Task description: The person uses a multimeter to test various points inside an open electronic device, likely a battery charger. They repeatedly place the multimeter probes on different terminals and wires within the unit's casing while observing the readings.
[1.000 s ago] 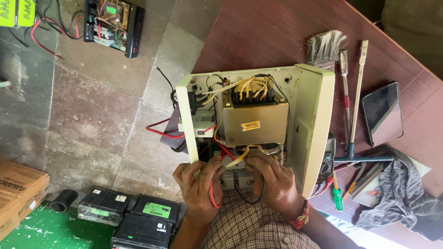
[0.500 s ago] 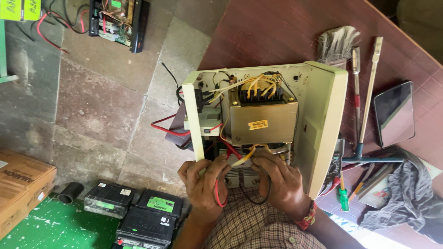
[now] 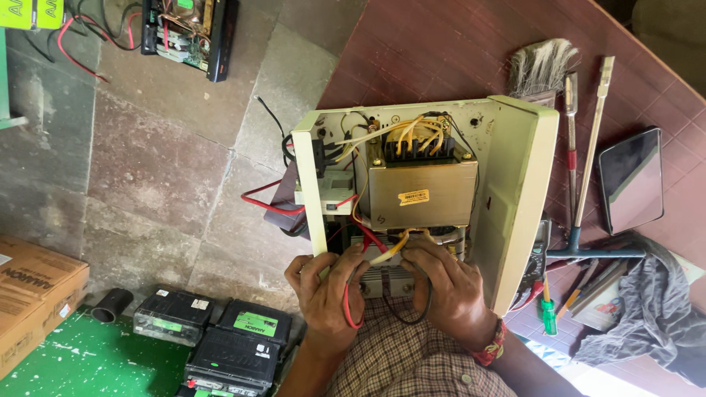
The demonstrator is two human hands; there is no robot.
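While the left hand (image 3: pixel 323 290) pinches the red wire (image 3: pixel 346 305) and the right hand (image 3: pixel 448 283) grips the black wire (image 3: pixel 423 309) at lower centre, wiring inside the open casing (image 3: pixel 515 198) seems underway; seating them needs care.

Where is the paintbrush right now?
In the head view the paintbrush lies on the reddish table at upper right, just beyond the open cream casing, beside two long-handled tools.

A paintbrush (image 3: pixel 543 68), screwdrivers (image 3: pixel 571 140) and a dark tablet (image 3: pixel 630 180) lie on the desk (image 3: pixel 412 51); black batteries (image 3: pixel 220 342) and a cardboard box (image 3: pixel 37 294) sit on the floor.
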